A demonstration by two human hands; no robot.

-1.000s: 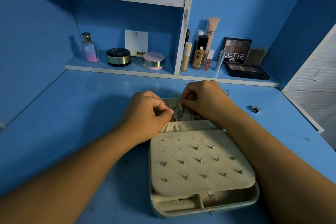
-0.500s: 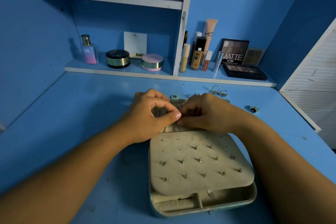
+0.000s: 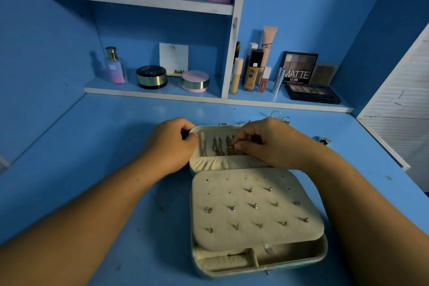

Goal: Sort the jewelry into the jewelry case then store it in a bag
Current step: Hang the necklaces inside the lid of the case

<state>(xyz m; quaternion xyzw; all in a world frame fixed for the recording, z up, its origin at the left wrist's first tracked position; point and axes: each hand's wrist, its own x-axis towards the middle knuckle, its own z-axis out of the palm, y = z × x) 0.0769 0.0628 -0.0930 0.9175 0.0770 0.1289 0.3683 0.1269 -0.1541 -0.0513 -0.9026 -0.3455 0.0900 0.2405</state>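
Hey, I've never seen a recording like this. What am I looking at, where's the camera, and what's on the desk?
No machine here: these are a person's two bare hands, filmed by one camera worn on their head, looking down. On the blue desk lies an open cream jewelry case. Its padded panel holds stud earrings. The left hand grips the edge of the lid; the right hand pinches a gold necklace inside the lid. Loose rings lie behind the case; cosmetics stand on the shelf.

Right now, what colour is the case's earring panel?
The panel is cream, dotted with small holes; head view.
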